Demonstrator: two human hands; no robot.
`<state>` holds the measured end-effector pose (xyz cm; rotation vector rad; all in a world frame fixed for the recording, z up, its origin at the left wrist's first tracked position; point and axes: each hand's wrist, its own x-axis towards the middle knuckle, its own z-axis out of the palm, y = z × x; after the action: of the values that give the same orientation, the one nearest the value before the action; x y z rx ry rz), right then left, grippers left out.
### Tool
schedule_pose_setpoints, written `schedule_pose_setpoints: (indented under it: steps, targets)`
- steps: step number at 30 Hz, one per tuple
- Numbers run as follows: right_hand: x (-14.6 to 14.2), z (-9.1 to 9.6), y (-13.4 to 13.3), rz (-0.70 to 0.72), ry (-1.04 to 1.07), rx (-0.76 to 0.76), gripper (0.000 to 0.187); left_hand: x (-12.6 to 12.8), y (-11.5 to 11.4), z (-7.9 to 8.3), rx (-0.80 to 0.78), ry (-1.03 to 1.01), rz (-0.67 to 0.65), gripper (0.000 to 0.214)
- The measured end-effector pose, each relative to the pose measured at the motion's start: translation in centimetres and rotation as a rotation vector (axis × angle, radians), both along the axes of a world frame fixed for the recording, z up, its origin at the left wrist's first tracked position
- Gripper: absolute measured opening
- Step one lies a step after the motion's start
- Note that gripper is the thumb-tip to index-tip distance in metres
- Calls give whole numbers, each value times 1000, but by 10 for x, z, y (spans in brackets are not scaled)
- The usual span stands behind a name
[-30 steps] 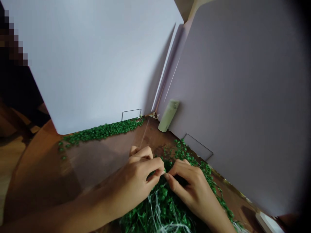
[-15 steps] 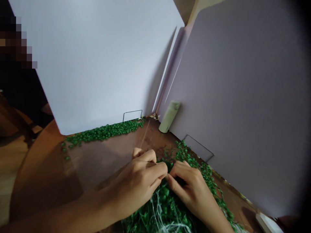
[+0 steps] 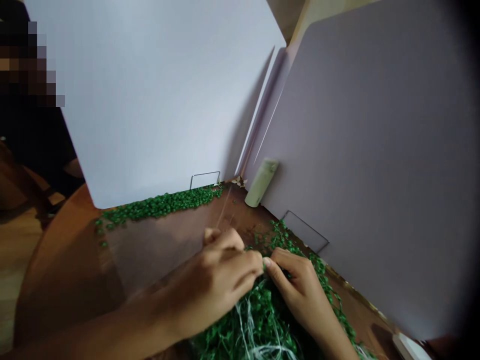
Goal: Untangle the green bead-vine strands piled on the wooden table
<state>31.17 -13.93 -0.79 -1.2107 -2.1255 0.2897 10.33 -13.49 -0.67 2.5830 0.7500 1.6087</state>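
White boards (image 3: 157, 100) rise over the brown table (image 3: 48, 270) from ten to two o'clock. Left hand (image 3: 225, 270) and right hand (image 3: 298, 277) meet, fingertips pinched on a green sprig (image 3: 264, 268); stringy greenery (image 3: 262, 302) lies at their six o'clock, a bottle (image 3: 260, 186) at twelve.

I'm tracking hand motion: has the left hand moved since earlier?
Yes: the left hand has shifted slightly right in the view, judged against the bottle.

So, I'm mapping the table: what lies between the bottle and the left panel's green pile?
Brown tabletop and pale leaf-like pieces, as the head view shows.
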Motion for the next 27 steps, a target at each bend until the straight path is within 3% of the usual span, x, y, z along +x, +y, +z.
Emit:
schedule_pose_setpoints:
  steps: [3,6,11,19,27]
  targets:
    - [2,3,0,-4,-6,-47,51,-21,35,9,57,-72,181,13]
    - [6,8,-3,45,-28,-145,49,-48,82,7,126,-29,343,11]
    - [22,18,-8,55,-31,-286,36,-88,139,-12,-35,59,511,17]
    - [31,20,-8,44,-26,-263,27,-99,147,-18,-149,133,695,35]
    - [36,23,-10,37,-128,-324,20,-112,163,-29,-228,156,694,34]
